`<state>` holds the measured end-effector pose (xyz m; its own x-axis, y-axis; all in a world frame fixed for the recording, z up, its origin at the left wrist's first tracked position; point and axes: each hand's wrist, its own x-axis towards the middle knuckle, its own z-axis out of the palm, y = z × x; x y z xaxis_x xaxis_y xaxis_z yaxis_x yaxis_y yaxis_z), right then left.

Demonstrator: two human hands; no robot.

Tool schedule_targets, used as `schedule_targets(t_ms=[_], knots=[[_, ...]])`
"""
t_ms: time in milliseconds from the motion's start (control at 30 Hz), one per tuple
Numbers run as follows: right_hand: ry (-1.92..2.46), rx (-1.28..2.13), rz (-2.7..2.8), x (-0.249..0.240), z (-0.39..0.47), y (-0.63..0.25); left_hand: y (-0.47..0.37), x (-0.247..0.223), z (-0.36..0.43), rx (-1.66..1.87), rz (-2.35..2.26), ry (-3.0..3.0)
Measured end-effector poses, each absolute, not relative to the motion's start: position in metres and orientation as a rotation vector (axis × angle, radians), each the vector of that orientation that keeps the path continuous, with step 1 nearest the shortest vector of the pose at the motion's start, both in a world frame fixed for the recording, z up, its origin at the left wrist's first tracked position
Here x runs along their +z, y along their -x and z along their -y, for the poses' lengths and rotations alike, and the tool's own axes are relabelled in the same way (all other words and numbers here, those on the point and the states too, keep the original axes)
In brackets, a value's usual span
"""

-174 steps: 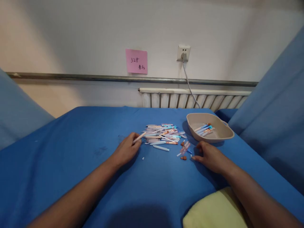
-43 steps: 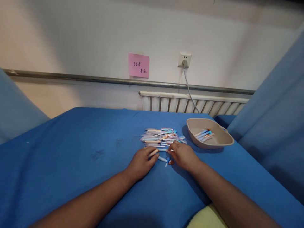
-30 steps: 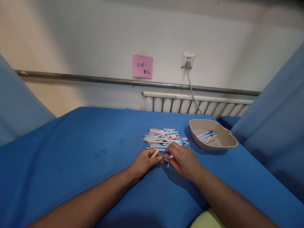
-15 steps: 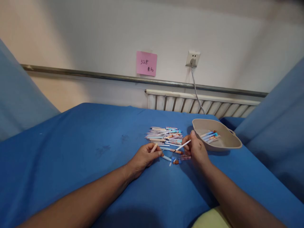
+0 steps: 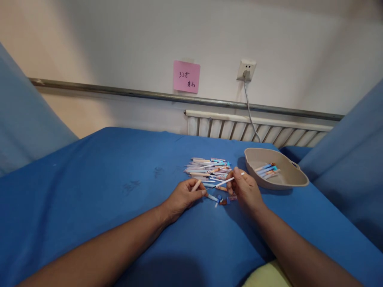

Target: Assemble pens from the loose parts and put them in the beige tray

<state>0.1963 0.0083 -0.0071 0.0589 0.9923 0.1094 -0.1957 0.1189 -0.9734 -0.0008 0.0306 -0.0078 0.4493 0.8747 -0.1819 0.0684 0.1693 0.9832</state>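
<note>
My left hand (image 5: 182, 199) pinches a pale peach pen barrel (image 5: 196, 185) between thumb and fingers. Between thumb and fingertips of my right hand (image 5: 247, 190) is a thin white pen refill (image 5: 224, 182), its dark tip pointing left toward the other hand. The two hands are apart. Just beyond them lies a pile of pens and pen parts (image 5: 206, 164) in pale colours. A light blue pen piece (image 5: 212, 197) and several small blue and brown parts (image 5: 223, 201) lie between the hands on the blue cloth.
A beige basin (image 5: 291, 175) stands at the right with several pens (image 5: 267, 170) in it. Blue cloth (image 5: 98, 175) covers the table. Behind are a radiator (image 5: 215, 127), a metal rail (image 5: 134, 92), a plugged-in cord (image 5: 248, 103) and a pink note (image 5: 186, 77). Blue curtains (image 5: 353, 167) hang at both sides.
My right hand has moved slightly left and up with the refill, bringing its tip nearer the left hand. The left hand keeps its hold on the barrel. The camera view has shifted a little.
</note>
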Motion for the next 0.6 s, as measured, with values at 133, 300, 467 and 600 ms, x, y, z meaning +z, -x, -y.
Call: schedule_targets(t_ms=[133,300,467,600], knots=[[1.016,1.155,1.104,-0.0089,-0.0096,-0.1966,0.0002,-0.0072,-0.0302,0.722,-0.962,-1.276],[1.004,1.141,1.109,-0.0097,-0.0108,-0.1971,-0.0006,-0.0064,-0.0292,0.730,-0.959,-1.272],[1.012,1.147,1.126,-0.0091,-0.0104,-0.1954,-0.0009,-0.0062,-0.0285,0.742,-0.954,-1.278],[1.005,1.159,1.121,-0.0089,-0.0089,-0.1944,-0.0013,-0.0067,-0.0290,0.739,-0.957,-1.285]])
